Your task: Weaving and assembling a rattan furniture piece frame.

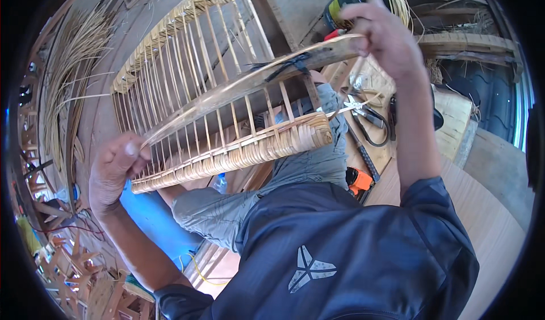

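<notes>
My left hand and my right hand are both closed round the ends of a long, slightly bowed bundle of rattan strips. It looks pale and glossy, with a black tie knotted round it nearer my right hand. I cannot tell whether it is several strips or one flat piece. Under it lies a rattan-woven frame, its two long rails wrapped in rattan and joined by many thin rods. The bundle crosses above the rods. The frame's near rail rests over my lap, close to my left hand.
On the wooden bench at right lie scissors, black-handled cutters, a dark rod and an orange tool. A dark bucket stands far right, with coiled rattan beside it. Loose rattan strands lie at far left.
</notes>
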Motion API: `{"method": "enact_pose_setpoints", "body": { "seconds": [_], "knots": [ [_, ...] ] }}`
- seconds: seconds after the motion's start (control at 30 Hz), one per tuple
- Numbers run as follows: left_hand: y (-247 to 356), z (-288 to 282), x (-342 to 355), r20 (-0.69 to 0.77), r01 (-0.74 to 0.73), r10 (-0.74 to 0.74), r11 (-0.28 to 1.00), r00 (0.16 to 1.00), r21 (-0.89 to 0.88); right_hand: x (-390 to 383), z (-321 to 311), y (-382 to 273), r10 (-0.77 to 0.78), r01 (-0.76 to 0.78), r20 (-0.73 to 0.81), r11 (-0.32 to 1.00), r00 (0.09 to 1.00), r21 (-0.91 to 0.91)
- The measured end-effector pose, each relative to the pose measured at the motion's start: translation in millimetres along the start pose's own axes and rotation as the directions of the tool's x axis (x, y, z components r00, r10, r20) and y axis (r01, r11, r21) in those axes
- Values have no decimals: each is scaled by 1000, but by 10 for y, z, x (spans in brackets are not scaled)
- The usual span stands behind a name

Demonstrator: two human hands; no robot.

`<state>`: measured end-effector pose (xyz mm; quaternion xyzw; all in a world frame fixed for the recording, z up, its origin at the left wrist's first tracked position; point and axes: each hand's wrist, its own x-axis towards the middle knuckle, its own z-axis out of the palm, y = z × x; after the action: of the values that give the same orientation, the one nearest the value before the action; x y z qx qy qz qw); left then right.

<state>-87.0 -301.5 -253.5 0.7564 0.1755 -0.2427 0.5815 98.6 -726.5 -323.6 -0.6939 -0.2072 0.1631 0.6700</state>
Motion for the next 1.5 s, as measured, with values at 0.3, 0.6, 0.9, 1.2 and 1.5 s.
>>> {"method": "enact_pose_setpoints", "body": {
  "seconds": [0.3,0.6,0.9,1.2,1.5],
  "knots": [
    [805,1143,237,-163,-629,771,605,615,488,79,1475,-1437,-110,265,281,749,953,-607],
    [-467,335,169,165,39,-38,999,986,-6,57,-248,-976,293,96,88,-14,952,-995],
    [134,712,338,235,-338,299,930,925,146,-33,651,-1064,326,109,333,549,885,-829],
    [57,1564,356,185,-436,397,774,899,459,-221,1045,-733,493,241,544,551,679,-799],
    [-214,1720,361,59,-523,607,626,792,578,-355,1021,-516,-165,475,445,343,880,-811]
  ]
}}
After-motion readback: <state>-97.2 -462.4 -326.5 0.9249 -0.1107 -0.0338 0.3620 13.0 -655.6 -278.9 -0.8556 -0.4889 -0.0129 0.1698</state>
